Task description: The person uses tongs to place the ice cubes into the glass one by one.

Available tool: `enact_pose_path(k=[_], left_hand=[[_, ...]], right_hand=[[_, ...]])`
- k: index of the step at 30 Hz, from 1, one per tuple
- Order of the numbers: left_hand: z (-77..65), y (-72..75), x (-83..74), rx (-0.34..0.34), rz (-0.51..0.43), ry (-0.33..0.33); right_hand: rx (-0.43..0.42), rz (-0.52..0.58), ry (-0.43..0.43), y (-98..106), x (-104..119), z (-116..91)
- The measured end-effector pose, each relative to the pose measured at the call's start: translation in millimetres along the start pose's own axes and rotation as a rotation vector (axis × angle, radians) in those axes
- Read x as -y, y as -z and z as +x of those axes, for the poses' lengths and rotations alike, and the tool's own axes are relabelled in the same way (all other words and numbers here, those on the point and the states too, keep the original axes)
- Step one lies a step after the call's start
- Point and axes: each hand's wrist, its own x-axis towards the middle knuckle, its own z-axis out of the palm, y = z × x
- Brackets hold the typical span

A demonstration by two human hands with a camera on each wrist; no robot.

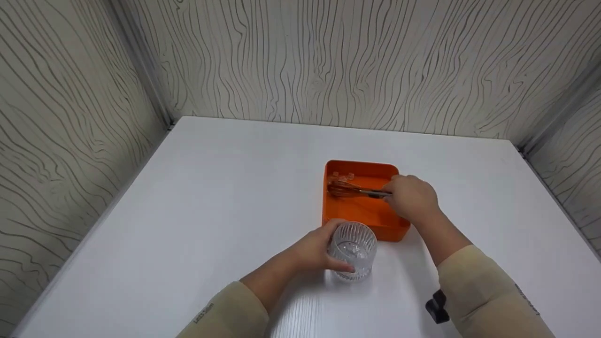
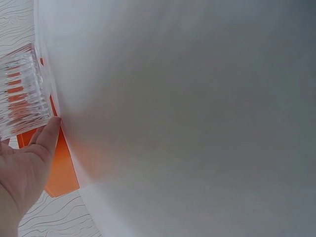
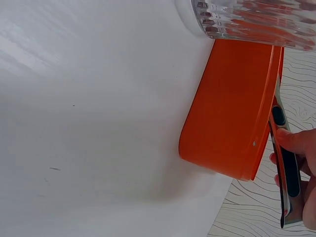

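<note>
My left hand [image 1: 317, 249] holds a clear ribbed glass [image 1: 354, 251] at its side, thumb across the near face. Inside the glass, toward the bottom, something clear shows. In my right hand [image 1: 413, 197] are metal tongs [image 3: 286, 158] with dark grip inlays, thumb on one arm and fingers on the other. Their far end reaches down into an orange rectangular bin [image 1: 375, 232], just behind the glass. Several clear cubes [image 1: 343, 177], ice-like, lie in the bin's far left corner, by the tips of the tongs. In the left wrist view, my left fingertips [image 2: 54, 121] are at the glass's base.
A white table [image 1: 225, 188] carries everything. Wood-patterned panels [image 1: 319, 61] rise behind it and along both sides. A small black object [image 1: 437, 307] shows beside my right sleeve, near the front.
</note>
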Motion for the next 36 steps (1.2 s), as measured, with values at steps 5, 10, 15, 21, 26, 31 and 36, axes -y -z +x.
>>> enact_pose_path(k=[5,10,15,21,26,31,36], left_hand=[[-0.2,-0.4,0.2,0.000,-0.009,0.009],[-0.2,-0.2,0.0,-0.002,-0.006,0.025],[0.6,-0.3,-0.2,-0.004,-0.007,0.035],[0.1,-0.2,-2.4,-0.003,-0.014,0.054],[-0.6,-0.6,-3.4,-0.003,-0.023,0.063],[-0.1,-0.9,-3.3,-0.008,-0.003,0.064],[0.2,-1.2,-3.6,-0.009,-0.001,0.062]], right_hand=[[-0.011,0.001,-0.008,0.7,1.2,-0.4],[0.002,-0.002,-0.020,0.9,0.3,0.6],[0.005,0.006,-0.019,2.0,-1.3,0.1],[0.007,0.006,-0.016,8.8,-5.1,-2.2],[0.005,0.043,-0.041,16.4,-10.3,-4.8],[-0.019,0.040,-0.048,19.7,-15.8,-8.1],[-0.024,0.042,-0.034,23.9,-19.5,-12.1]])
